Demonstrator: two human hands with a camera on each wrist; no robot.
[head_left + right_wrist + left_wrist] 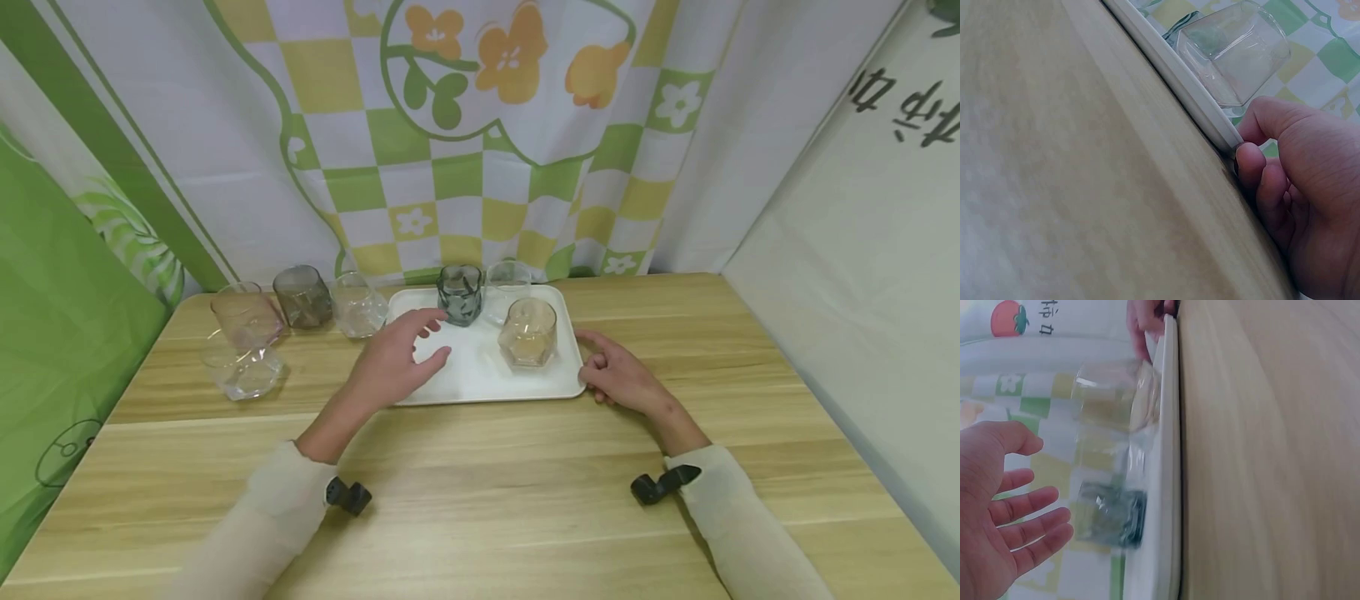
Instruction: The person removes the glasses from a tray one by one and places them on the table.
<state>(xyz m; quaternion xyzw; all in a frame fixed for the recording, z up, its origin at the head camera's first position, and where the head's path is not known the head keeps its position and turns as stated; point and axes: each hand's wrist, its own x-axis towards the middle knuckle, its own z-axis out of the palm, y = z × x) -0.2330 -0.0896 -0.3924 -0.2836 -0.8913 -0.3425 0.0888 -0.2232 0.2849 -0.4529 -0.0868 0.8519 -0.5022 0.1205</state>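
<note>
A white tray lies on the wooden table. On it stand a dark green glass, a clear glass and an amber glass. My left hand hovers over the tray's left part with its fingers spread, holding nothing; the left wrist view shows this left hand apart from the green glass. My right hand pinches the tray's front right corner. In the right wrist view, right hand has its fingers curled against the tray rim, beside the amber glass.
Left of the tray stand a clear glass, a grey glass, a pink glass and another clear glass. A patterned cloth hangs behind the table. A pale wall closes the right side.
</note>
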